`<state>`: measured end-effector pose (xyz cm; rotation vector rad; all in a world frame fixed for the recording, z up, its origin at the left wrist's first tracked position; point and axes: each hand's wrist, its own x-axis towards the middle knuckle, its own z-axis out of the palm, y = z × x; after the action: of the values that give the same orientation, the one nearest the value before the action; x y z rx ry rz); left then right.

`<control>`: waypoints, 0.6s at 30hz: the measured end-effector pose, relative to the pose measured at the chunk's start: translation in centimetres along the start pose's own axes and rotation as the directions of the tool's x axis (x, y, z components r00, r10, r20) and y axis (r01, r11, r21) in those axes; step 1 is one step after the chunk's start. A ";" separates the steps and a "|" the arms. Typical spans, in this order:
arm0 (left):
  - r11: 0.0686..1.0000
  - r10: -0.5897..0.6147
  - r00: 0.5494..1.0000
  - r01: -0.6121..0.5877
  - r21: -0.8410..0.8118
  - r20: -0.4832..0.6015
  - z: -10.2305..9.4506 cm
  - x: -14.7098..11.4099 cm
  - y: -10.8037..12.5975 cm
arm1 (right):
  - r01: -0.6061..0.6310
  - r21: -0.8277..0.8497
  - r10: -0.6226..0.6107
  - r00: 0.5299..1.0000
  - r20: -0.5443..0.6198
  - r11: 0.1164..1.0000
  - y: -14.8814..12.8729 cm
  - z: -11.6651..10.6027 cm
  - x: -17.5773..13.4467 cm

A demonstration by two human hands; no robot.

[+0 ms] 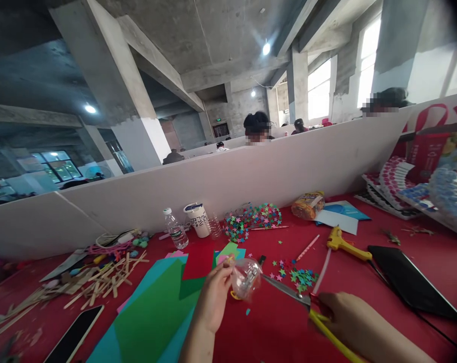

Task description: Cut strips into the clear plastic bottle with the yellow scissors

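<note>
My left hand [218, 287] is closed on a clear, crinkled plastic piece [246, 278], rounded like part of a bottle; its exact kind is hard to make out. In my right hand [342, 315] is a pair of scissors [289, 291] with yellow handles. The blades point left, their tips at the right edge of the plastic, and I cannot tell if they touch it. Beneath and behind the hands lie loose colored stars [304, 278]. Green paper [156, 307] and a dark red sheet [198, 262] spread out to the left of my left hand.
A yellow glue gun [347, 244] and a black tablet-like device [413, 282] lie right. Along the white partition [251, 171] stand a water bottle [175, 229], a paper cup [198, 220] and star-covered rings [264, 216]. Wooden sticks [113, 277] and a phone [75, 335] lie left.
</note>
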<state>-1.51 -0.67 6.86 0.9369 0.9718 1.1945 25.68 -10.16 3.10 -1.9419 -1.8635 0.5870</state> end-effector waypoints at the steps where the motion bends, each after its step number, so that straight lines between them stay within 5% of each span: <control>1: 0.998 -0.055 0.998 0.055 -0.019 0.010 -0.1 -0.3 -0.8 | -0.006 -0.032 0.006 1.000 0.007 0.999 0.5 0.3 -0.4; 8: 0.955 -0.004 1.000 0.012 0.295 -0.027 -1.1 -0.7 -5.5 | 0.044 -0.171 -0.026 0.994 0.106 0.984 2.3 1.9 -1.7; 18: 0.860 0.054 0.999 -0.047 0.507 0.001 -4.1 -0.9 -5.5 | 0.193 -0.257 -0.157 0.975 0.156 0.947 3.8 3.5 -1.9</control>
<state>-3.80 -2.04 0.46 1.3786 1.3147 0.9994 26.87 -12.27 -1.86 -1.9098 -2.2779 0.4345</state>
